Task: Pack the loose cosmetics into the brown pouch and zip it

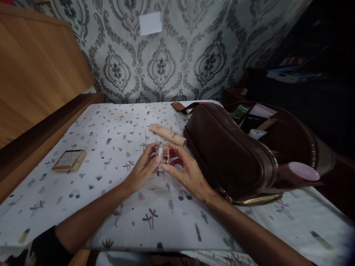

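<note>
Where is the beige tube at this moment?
In the head view, the beige tube lies near the centre, just beyond the right hand, left of the brown bag.

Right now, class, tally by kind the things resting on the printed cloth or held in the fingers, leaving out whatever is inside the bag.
Bags: 1, the brown bag
Tubes: 1, the beige tube
Flat cases: 1, the gold-edged case
Small containers: 1, the clear-sided container, between left fingers and right fingers
Total: 4

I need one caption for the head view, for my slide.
Left hand and right hand hold a small partly clear item near a beige tube and an open brown bag.
</note>
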Available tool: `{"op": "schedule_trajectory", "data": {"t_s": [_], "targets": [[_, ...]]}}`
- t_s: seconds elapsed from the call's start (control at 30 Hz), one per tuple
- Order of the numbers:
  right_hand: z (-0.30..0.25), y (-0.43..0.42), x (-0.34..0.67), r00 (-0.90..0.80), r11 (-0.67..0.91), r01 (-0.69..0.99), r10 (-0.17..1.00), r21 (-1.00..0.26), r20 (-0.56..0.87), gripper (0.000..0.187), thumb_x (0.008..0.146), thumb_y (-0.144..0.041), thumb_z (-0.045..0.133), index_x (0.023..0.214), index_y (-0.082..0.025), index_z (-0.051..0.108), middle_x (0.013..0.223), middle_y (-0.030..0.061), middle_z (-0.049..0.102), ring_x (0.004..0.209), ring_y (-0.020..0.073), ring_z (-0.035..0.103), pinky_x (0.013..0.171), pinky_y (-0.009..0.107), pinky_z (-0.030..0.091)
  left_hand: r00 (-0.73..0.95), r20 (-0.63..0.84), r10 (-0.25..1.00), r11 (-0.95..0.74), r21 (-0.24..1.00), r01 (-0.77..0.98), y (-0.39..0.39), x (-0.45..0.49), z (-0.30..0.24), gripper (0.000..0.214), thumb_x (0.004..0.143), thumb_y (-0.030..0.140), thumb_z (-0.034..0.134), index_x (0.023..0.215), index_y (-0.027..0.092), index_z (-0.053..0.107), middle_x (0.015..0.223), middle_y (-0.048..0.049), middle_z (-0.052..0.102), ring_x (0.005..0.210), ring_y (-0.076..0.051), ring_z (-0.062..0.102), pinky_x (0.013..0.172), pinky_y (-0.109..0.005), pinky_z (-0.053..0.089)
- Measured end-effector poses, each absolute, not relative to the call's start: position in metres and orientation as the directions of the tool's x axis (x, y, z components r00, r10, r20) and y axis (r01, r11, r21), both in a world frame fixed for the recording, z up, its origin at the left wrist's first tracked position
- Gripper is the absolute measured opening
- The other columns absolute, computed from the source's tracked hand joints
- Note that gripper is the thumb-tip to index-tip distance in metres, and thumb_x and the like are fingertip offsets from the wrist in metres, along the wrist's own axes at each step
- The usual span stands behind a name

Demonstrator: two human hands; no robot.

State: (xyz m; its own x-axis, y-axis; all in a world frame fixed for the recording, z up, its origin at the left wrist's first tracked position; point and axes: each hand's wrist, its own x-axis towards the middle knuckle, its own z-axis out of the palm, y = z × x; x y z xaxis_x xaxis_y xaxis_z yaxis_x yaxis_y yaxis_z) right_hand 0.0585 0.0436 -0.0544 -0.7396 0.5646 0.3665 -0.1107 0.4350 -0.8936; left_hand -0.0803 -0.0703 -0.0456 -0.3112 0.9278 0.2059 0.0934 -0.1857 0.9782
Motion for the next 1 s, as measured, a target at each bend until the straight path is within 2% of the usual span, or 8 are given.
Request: {"op": "schedule_trajectory", "data": {"t_s": [0.23,0.37,0.43,0.5,0.67,0.73,0.87,1.0], "targets": [[-0.046,0.040,0.060,-0.809,0.245,-0.041,0.561,-0.969,0.176,0.051,0.094,-0.062,0.056,0.117,-0.017,0.064,0.099,0.0069,0.070,0.091,0.0207,0.065,0.081,0.034,0.054,-0.285,0.236,0.929,-0.113,0.915,0.388,-0.075,-0.088,-0.046,0.065,0.091,0.057,0.065,0.143,0.024,0.046,0.130,-0.0105,0.062,0.110,-0.026,0.063,0.095,-0.038,0.052],[-0.055,0.042,0.054,-0.841,-0.085,-0.043,0.540,-0.995,-0.010,0.064,0.092,-0.075,0.048,0.102,-0.016,0.070,0.084,0.0059,0.069,0.076,0.0181,0.063,0.070,0.030,0.053,-0.185,0.354,0.917,-0.181,0.781,0.597,-0.074,-0.091,-0.043,0.066,0.087,0.050,0.073,0.143,0.026,0.049,0.144,-0.0128,0.056,0.132,-0.032,0.053,0.111,-0.046,0.043],[-0.058,0.043,0.052,-0.866,-0.241,-0.043,0.494,-0.970,-0.085,0.069,0.090,-0.079,0.048,0.101,-0.015,0.072,0.077,0.0049,0.066,0.070,0.0170,0.061,0.065,0.029,0.051,-0.096,0.407,0.908,-0.254,0.719,0.647,-0.073,-0.092,-0.043,0.065,0.087,0.046,0.074,0.143,0.026,0.049,0.150,-0.0138,0.052,0.140,-0.034,0.046,0.117,-0.050,0.038],[-0.058,0.043,0.051,-0.870,-0.317,-0.044,0.478,-0.947,-0.120,0.068,0.088,-0.078,0.052,0.100,-0.015,0.073,0.073,0.0040,0.064,0.068,0.0162,0.059,0.065,0.028,0.050,-0.050,0.431,0.901,-0.297,0.696,0.653,-0.072,-0.093,-0.046,0.065,0.089,0.042,0.072,0.146,0.027,0.044,0.154,-0.0144,0.047,0.145,-0.033,0.042,0.120,-0.052,0.035],[-0.052,0.039,0.051,-0.863,-0.351,-0.101,0.496,-0.931,-0.094,0.061,0.088,-0.073,0.059,0.104,-0.016,0.073,0.089,0.0079,0.071,0.079,0.0190,0.066,0.072,0.030,0.053,-0.171,0.360,0.917,-0.205,0.794,0.572,-0.073,-0.093,-0.055,0.091,0.084,0.047,0.078,0.157,0.028,0.026,0.164,-0.0160,0.031,0.149,-0.036,0.035,0.119,-0.052,0.036],[-0.052,0.038,0.051,-0.853,-0.317,-0.114,0.517,-0.942,-0.071,0.059,0.087,-0.070,0.062,0.106,-0.016,0.072,0.094,0.0088,0.072,0.085,0.0205,0.067,0.077,0.032,0.054,-0.235,0.290,0.928,-0.129,0.840,0.527,-0.074,-0.091,-0.054,0.095,0.082,0.053,0.077,0.157,0.025,0.026,0.161,-0.0176,0.034,0.146,-0.037,0.039,0.114,-0.053,0.041],[-0.055,0.039,0.052,-0.838,-0.249,-0.102,0.544,-0.963,-0.053,0.057,0.085,-0.070,0.064,0.104,-0.016,0.070,0.090,0.0064,0.069,0.082,0.0184,0.065,0.080,0.032,0.054,-0.301,0.159,0.940,0.009,0.871,0.491,-0.074,-0.089,-0.049,0.083,0.085,0.055,0.072,0.152,0.023,0.036,0.147,-0.0165,0.051,0.130,-0.035,0.053,0.107,-0.052,0.046],[-0.056,0.041,0.054,-0.834,-0.181,-0.085,0.551,-0.980,-0.029,0.053,0.090,-0.068,0.058,0.099,-0.017,0.069,0.086,0.0061,0.066,0.078,0.0169,0.063,0.074,0.030,0.053,-0.290,0.198,0.936,-0.025,0.862,0.506,-0.072,-0.090,-0.049,0.084,0.079,0.055,0.078,0.149,0.024,0.042,0.148,-0.0155,0.051,0.133,-0.036,0.051,0.111,-0.053,0.042]]}}
